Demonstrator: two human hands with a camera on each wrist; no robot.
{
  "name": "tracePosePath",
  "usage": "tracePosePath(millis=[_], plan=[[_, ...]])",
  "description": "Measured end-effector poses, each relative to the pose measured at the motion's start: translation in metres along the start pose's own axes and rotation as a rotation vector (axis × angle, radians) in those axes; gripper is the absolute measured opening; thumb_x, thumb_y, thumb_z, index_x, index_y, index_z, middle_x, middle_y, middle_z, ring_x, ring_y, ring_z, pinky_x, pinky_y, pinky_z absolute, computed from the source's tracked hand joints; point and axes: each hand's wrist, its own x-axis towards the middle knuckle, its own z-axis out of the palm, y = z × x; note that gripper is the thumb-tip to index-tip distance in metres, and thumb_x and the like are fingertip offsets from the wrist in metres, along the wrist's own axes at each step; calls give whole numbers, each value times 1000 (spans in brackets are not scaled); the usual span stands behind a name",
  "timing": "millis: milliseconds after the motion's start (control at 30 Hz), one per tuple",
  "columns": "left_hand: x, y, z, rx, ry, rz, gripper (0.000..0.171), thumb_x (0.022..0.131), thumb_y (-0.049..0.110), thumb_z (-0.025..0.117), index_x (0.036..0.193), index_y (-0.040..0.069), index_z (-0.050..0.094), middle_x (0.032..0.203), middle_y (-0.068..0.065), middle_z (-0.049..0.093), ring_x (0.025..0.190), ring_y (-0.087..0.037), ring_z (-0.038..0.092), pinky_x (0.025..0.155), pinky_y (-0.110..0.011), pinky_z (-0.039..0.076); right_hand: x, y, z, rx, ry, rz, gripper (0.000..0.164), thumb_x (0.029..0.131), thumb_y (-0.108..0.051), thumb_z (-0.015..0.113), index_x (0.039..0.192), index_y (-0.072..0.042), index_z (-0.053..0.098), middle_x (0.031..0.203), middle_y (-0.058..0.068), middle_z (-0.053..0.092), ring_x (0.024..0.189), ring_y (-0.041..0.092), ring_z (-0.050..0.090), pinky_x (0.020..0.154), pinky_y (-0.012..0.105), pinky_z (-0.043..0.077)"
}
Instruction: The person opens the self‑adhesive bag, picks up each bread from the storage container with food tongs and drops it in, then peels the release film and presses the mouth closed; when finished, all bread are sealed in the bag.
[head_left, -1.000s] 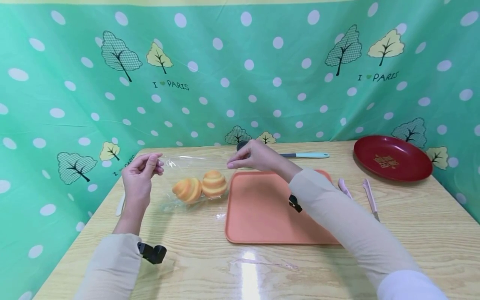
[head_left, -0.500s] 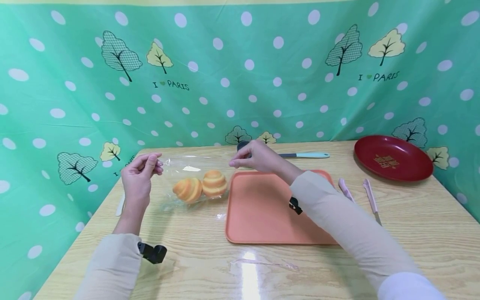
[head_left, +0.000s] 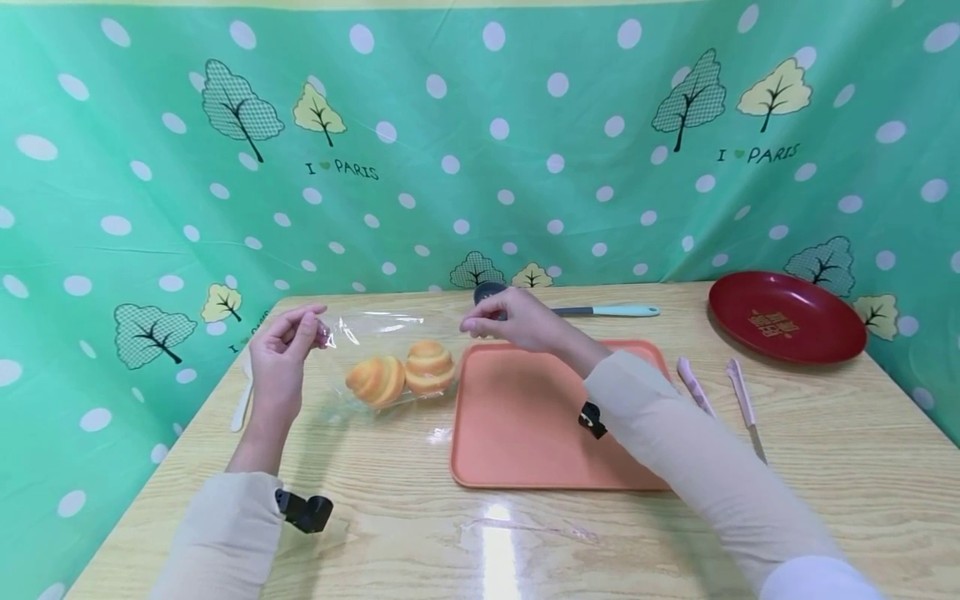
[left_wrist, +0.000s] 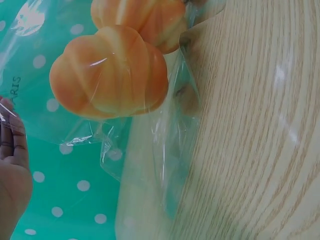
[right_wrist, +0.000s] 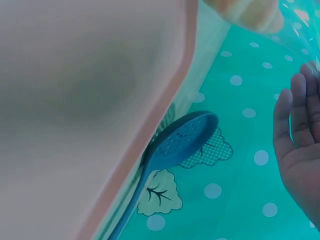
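Observation:
A clear plastic bag (head_left: 360, 333) hangs stretched between my two hands at the left of the table, over the wood. Inside it, side by side, are two golden bread rolls: a pointed one (head_left: 375, 381) and a rounder one (head_left: 428, 368). My left hand (head_left: 279, 354) pinches the bag's upper left corner between thumb and fingers. At the upper right corner, my right hand (head_left: 517, 319) pinches the film, above the tray's back left corner. In the left wrist view the near roll (left_wrist: 107, 75) shows through the film, with part of my left hand (left_wrist: 14, 175) at the edge.
A pink tray (head_left: 525, 450) lies under my right forearm. Behind it is a slotted spoon (head_left: 622, 311). A red plate (head_left: 787, 317) stands back right, with two pink-handled utensils (head_left: 741, 392) before it. A white utensil (head_left: 242, 406) lies left. A polka-dot curtain (head_left: 480, 167) closes the back.
My right hand has dropped slightly and the glints on the bag have shifted. Both hands keep their pinch; the rolls stay almost in place.

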Motion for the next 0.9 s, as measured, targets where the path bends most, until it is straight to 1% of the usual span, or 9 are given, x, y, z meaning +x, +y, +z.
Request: tracePosePath(millis=[100,267,400,467,533,700,733,800,900], plan=[[-1,-1,-1,23,-2,-23,13,99,3,64,104,0,76,77,-3,70,71,-10,64,69,-18,56,-1,1,2,14,32,14,21,99,-23,69,111,-8,78,97,2,74,97,27,69,81,35,58],[-2,-2,0,41,10,-51,15,99,5,65,89,5,76,74,-1,71,67,-9,67,69,-18,57,-4,3,5,68,117,50,18,97,-24,73,104,-9,80,94,3,74,94,31,68,72,35,55],[-2,-1,-2,23,23,-46,14,98,6,66,90,0,76,76,-4,74,67,-12,71,64,-21,59,-4,3,8,101,178,48,17,96,-24,74,101,-10,81,92,1,73,87,26,64,66,29,51],[-1,0,-3,18,22,-38,14,98,8,68,95,-3,76,78,-5,76,68,-13,73,62,-23,60,-4,2,9,102,196,36,16,95,-24,75,101,-10,80,93,0,73,85,22,62,67,28,51],[0,1,-3,22,19,-33,16,98,9,68,98,-4,76,78,-5,76,68,-14,73,62,-23,60,-4,2,10,103,206,28,15,95,-24,75,101,-11,80,94,1,72,85,22,62,69,30,53],[1,8,-3,36,30,-33,15,97,9,69,99,-3,77,78,-4,76,68,-14,73,62,-24,60,-4,0,12,144,200,16,13,96,-22,74,100,-11,80,97,10,74,90,29,68,79,46,58],[1,10,-2,40,31,-28,15,97,9,69,99,-4,77,78,-4,76,68,-14,73,62,-24,60,-4,-1,12,152,199,13,12,96,-22,74,99,-11,79,96,10,74,91,29,68,80,47,59],[1,14,-2,50,34,-12,16,97,9,70,98,-5,76,77,-5,75,67,-14,73,62,-25,60,-5,-4,12,164,200,2,12,97,-21,73,98,-10,79,95,10,74,89,27,70,81,45,60],[-1,23,-3,55,34,10,16,97,7,70,98,-8,75,75,-6,75,66,-15,73,61,-24,60,-7,-9,13,182,206,-19,13,97,-20,72,97,-8,78,91,9,75,85,22,72,78,37,61]])
